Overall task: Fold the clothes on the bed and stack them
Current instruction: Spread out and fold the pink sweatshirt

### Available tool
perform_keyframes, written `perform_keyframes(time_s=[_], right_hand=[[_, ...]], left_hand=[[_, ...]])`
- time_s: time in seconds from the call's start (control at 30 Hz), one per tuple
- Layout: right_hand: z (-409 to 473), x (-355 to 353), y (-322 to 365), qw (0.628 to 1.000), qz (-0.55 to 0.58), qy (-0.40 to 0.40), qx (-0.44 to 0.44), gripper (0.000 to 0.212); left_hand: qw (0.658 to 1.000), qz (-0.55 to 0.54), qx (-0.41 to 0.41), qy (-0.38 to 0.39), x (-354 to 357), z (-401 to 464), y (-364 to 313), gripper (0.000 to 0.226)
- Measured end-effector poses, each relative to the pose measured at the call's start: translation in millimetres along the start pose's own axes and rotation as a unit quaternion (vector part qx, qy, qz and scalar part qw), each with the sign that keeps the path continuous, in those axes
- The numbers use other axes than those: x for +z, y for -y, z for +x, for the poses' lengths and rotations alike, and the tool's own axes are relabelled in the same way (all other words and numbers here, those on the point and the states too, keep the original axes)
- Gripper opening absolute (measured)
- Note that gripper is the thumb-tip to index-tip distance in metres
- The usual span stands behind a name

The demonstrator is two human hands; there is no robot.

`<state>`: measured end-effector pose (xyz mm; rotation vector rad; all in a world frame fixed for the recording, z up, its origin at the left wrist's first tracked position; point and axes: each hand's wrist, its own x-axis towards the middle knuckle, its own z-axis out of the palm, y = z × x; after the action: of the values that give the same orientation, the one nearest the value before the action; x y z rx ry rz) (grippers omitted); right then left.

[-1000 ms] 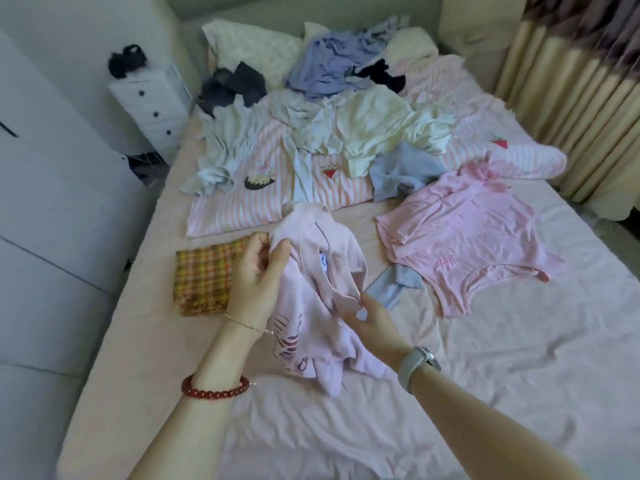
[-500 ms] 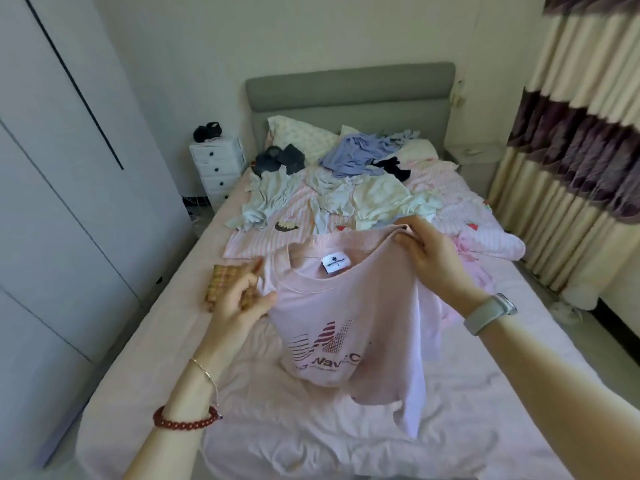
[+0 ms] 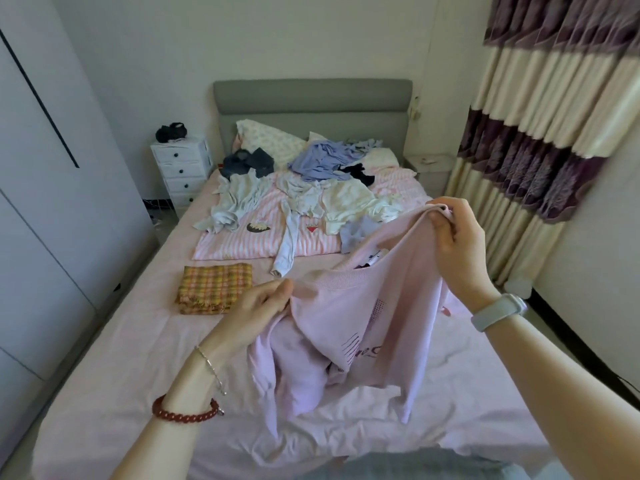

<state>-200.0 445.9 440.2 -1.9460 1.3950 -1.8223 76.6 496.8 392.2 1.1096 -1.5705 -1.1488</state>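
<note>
Bare sheet [image 3: 114,368] beside folded plaid cloth [image 3: 215,287], seemingly unobstructed.

The pale pink knit T-shirt [image 3: 349,327] carries dark printed lettering beneath a striped graphic; only a fragment like "e C" shows, the rest lost in folds. A small white neck label [image 3: 375,255] inside it is too small to read

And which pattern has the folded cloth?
Yellow-orange plaid, folded cloth; seen in the head view.
</note>
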Motion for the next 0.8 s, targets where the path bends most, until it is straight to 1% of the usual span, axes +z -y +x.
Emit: perform_keyframes(time_s=[0.07, 0.13, 0.17, 0.23, 0.27, 0.3, 0.37, 0.43, 0.47, 0.57, 0.63, 0.67, 0.73, 0.77, 0.8], right_hand=[[-4, -4, 8, 1.000, -0.017, 0.007, -0.009, 0.016], [-10, -8, 17, 0.999, -0.033, 0.018, -0.019, 0.019], [-12, -11, 22, 0.999, -0.039, 0.021, -0.021, 0.021], [-15, -18, 31, 0.998, -0.048, 0.023, -0.018, 0.022], [-16, -21, 36, 0.998, -0.056, 0.021, -0.019, 0.021], [-17, -25, 41, 0.998, -0.064, 0.018, -0.024, 0.021], [-16, -32, 54, 0.996, -0.076, 0.008, -0.048, 0.022], [-14, -37, 70, 0.994, -0.085, -0.011, -0.074, 0.025], [-12, -40, 79, 0.992, -0.084, -0.024, -0.088, 0.027], [-6, -44, 105, 0.987, -0.077, -0.071, -0.123, 0.036], [-2, -44, 117, 0.982, -0.100, -0.091, -0.130, 0.040], [0, -42, 121, 0.979, -0.121, -0.090, -0.135, 0.043], [1, -39, 123, 0.971, -0.172, -0.069, -0.149, 0.046], [1, -37, 122, 0.967, -0.193, -0.056, -0.154, 0.046], [-1, -35, 118, 0.964, -0.207, -0.043, -0.161, 0.046]], left_hand=[[0.998, 0.025, -0.014, -0.049, -4, -1, -8, 0.037], [0.994, 0.039, -0.031, -0.100, -14, -3, -19, 0.041], [0.993, 0.043, -0.034, -0.108, -20, -5, -25, 0.042], [0.994, 0.037, -0.027, -0.095, -36, -8, -37, 0.040], [0.996, 0.035, -0.013, -0.083, -42, -10, -43, 0.042], [0.996, 0.043, 0.003, -0.076, -46, -14, -52, 0.039], [0.992, 0.074, 0.054, -0.081, -49, -23, -70, 0.019], [0.983, 0.087, 0.108, -0.120, -52, -33, -89, 0.009], [0.977, 0.081, 0.134, -0.145, -54, -37, -98, 0.011], [0.945, 0.087, 0.217, -0.231, -62, -46, -123, 0.017], [0.911, 0.140, 0.256, -0.291, -67, -48, -133, 0.010], [0.890, 0.182, 0.265, -0.323, -70, -48, -135, 0.012], [0.846, 0.285, 0.266, -0.363, -80, -50, -130, 0.039], [0.826, 0.327, 0.270, -0.371, -88, -51, -123, 0.049], [0.816, 0.353, 0.276, -0.364, -95, -53, -116, 0.057]])
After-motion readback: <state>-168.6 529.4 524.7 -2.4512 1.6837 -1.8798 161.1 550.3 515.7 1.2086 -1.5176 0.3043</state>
